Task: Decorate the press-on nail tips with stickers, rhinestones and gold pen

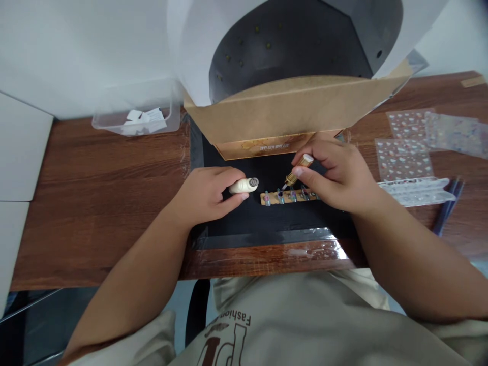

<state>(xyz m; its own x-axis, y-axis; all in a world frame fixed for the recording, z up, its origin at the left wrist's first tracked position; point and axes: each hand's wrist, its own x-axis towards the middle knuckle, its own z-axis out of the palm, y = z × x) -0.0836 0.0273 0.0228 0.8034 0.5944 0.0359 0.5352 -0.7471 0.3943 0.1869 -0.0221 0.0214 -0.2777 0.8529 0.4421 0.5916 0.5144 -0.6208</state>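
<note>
My left hand is closed round a small cream nail polish bottle, its uncapped neck pointing right. My right hand pinches the gold, white-topped cap of a nail polish brush. The brush slants down left, its tip at or just above the second nail from the left on a tan strip. Several shiny bluish false nails sit in a row on this strip. My right hand hides the strip's right end. Beneath everything lies a black mat.
A cardboard box with a large white-rimmed grey lamp-like housing stands behind my hands. At left is a clear plastic bin with white papers. Patterned clear sheets and a clear plastic tray lie at right.
</note>
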